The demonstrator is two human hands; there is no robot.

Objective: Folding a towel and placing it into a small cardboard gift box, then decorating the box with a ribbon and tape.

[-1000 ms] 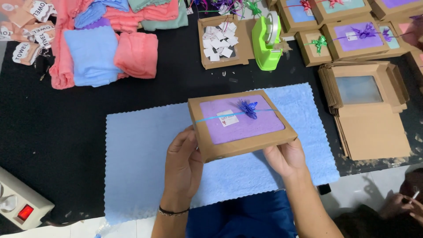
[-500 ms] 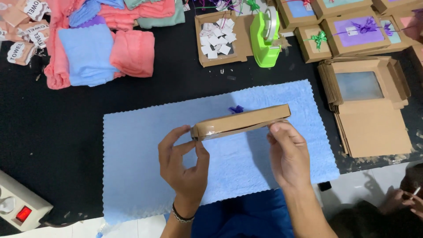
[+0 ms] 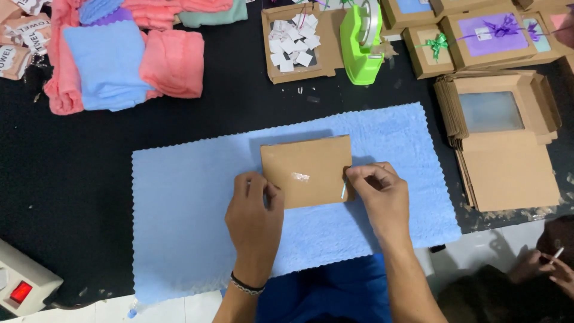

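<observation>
A brown cardboard box lies with its plain underside up on a light blue towel spread over the black table. A strip of clear tape shines on its middle. My left hand grips the box's lower left corner. My right hand pinches the right edge, where a thin pale ribbon end shows between the fingers.
Folded pink and blue towels are stacked at the back left. A tray of white tags and a green tape dispenser stand behind. Finished ribboned boxes and flat window boxes lie right. Another person's hands are at the bottom right.
The box with the purple ribbon was tipped on edge and turned over; its plain bottom now faces up and it rests flat on the towel.
</observation>
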